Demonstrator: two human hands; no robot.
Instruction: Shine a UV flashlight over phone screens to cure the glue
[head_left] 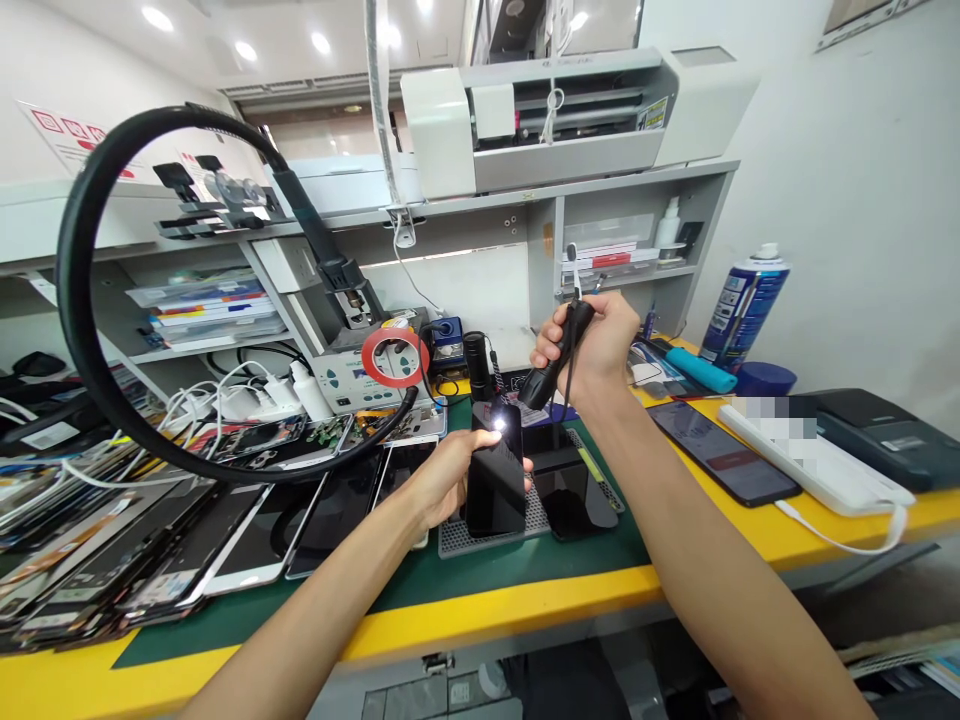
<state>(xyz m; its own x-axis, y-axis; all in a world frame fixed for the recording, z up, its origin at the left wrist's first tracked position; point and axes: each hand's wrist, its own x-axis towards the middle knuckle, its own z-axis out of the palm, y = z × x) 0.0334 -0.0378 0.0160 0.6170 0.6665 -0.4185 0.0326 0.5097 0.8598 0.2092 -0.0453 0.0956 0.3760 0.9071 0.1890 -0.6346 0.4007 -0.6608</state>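
Observation:
A dark phone (496, 490) with a glossy black face is gripped by my left hand (457, 465), its thumb across the upper face and fingertips around the far edge. Above and to the right, my right hand (592, 340) is closed around a black flashlight (555, 362), its wide head tilted down toward the phone. A bright spot of light shows on the phone near my left thumb. Behind the phone a second black flashlight (475, 365) stands upright. Another dark phone (576, 497) lies on the grey perforated mat (472, 545), right of the held one.
Several tablets and screens (255, 540) cover the left of the green mat. A thick black hose (75, 250) loops over them from a hot-air station (360, 380). Red tape (395, 357) leans there. At right lie a phone (724, 455), a white power strip (840, 480) and a spray can (746, 305).

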